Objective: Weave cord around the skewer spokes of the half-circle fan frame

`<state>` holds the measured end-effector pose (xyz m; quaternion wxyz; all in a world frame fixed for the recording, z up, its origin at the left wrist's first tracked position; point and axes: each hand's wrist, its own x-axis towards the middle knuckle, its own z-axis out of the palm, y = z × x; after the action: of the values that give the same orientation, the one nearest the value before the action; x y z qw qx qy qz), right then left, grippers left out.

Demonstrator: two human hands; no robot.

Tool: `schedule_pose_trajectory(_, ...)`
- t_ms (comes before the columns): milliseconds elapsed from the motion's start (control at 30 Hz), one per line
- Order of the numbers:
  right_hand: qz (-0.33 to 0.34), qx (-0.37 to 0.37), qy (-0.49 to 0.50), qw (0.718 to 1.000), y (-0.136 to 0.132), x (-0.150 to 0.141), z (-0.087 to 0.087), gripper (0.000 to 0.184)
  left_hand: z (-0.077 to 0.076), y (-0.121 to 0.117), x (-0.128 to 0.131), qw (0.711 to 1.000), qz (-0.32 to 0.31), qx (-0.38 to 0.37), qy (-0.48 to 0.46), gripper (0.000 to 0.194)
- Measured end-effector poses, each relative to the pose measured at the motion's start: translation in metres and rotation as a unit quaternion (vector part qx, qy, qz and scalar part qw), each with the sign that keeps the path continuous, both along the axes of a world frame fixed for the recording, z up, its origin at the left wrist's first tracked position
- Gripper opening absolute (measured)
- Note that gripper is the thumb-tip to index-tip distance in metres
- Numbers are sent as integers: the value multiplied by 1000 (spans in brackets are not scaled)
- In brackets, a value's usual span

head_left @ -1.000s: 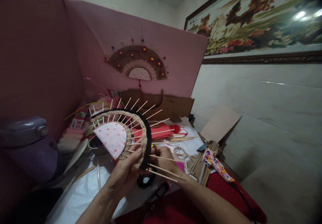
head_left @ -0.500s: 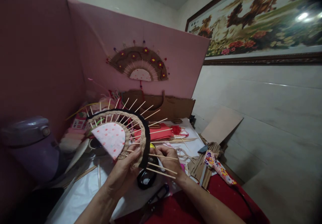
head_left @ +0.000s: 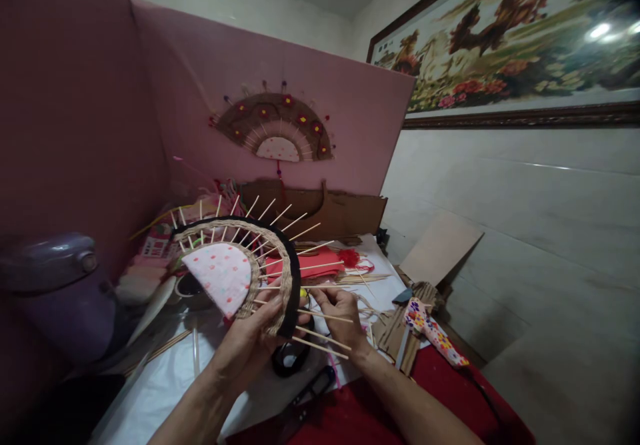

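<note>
Pink board [head_left: 360, 111] at eleven o'clock bears decorated fan [head_left: 277, 108], likely for easy viewing. Stick fan [head_left: 227, 273] at eight: my left hand [head_left: 245, 338] clamps its lower end, probably steadying it. My right hand [head_left: 347, 333] bunches near black rim [head_left: 293, 275]; can't tell whether it grips anything.

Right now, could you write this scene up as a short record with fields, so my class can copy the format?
Left hand: holds the woven fan near its lower right end
Right hand: at the fan's stick ends, by a small yellow item; grip unclear
Fan pattern: dotted half-round centre, woven band, black outer band
Pink panel: bears a flower-decorated fan
Below hands: black ring-shaped roll
Right side: flower-patterned corded tool
</note>
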<state>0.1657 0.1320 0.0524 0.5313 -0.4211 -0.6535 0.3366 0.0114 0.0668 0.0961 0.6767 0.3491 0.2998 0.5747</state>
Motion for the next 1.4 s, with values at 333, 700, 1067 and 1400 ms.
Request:
schedule_pose_trajectory(333, -69, 42, -57, 995, -3, 4, 2, 28, 3, -1, 0, 1000, 22, -15, -2, 40)
schedule_pose_trajectory(700, -124, 107, -25, 986, -12, 8, -1, 26, -4, 3, -6, 1000, 17, -14, 6, 36)
schedule_pose_trajectory(1067, -167, 203, -62, 963, -22, 19, 14, 16, -3, 4, -7, 1000, 22, -10, -5, 36)
schedule_pose_trajectory(1400, -194, 372, -137, 897, -46, 48, 18, 14, 2, 1, -6, 999, 42, 1, -16, 46)
